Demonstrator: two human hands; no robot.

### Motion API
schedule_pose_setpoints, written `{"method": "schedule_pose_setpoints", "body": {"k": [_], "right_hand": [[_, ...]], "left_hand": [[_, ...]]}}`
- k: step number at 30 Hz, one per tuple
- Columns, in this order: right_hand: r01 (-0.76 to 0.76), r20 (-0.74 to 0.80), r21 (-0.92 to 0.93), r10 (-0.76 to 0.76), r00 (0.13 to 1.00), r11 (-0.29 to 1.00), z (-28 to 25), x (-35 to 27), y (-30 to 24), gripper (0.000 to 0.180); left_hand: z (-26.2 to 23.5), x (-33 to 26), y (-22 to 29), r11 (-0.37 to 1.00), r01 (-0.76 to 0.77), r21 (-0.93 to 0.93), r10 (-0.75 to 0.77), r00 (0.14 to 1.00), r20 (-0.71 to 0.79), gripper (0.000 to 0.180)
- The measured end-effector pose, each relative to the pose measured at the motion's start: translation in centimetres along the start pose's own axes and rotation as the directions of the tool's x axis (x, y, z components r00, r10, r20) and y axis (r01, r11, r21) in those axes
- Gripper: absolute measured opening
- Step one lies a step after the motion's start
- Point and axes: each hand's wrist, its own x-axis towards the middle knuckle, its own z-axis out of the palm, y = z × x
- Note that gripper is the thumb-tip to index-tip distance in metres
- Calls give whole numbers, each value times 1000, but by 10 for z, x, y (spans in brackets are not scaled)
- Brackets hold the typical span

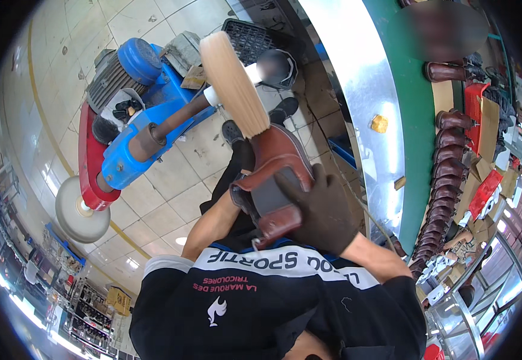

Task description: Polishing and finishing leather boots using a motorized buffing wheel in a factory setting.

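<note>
A reddish-brown leather boot (282,153) is held in front of my body, its toe against or just beside the lower edge of a pale bristle brush wheel (228,78). My right hand (324,213), in a dark brown glove, grips the boot's right side, fingers over its upper. From the left, my bare left forearm reaches the boot's other side. Most of my left hand (245,174) is hidden behind the boot, though it appears to support it. The boot's dark grey lining and folded shaft face me.
The brush sits on the shaft of a blue and red motor machine (132,150); a pale round wheel (81,210) is on its other end. At right, a green and metal-edged bench (384,174) carries a row of brown boots (444,186). A black crate (246,42) stands beyond the brush.
</note>
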Motion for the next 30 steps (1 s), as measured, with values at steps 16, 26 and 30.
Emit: {"method": "schedule_pose_setpoints", "body": {"k": [16, 26, 30], "right_hand": [[-49, 279, 879, 428, 860, -475, 155, 38, 76, 40], [-136, 144, 989, 411, 900, -49, 120, 8, 55, 31], [-209, 66, 892, 341, 938, 402, 112, 31, 48, 41]], "left_hand": [[-7, 65, 50, 758, -388, 524, 399, 912, 98, 86], [-8, 23, 39, 987, -157, 36, 155, 987, 47, 69], [-18, 40, 50, 916, -291, 275, 290, 956, 45, 60]]}}
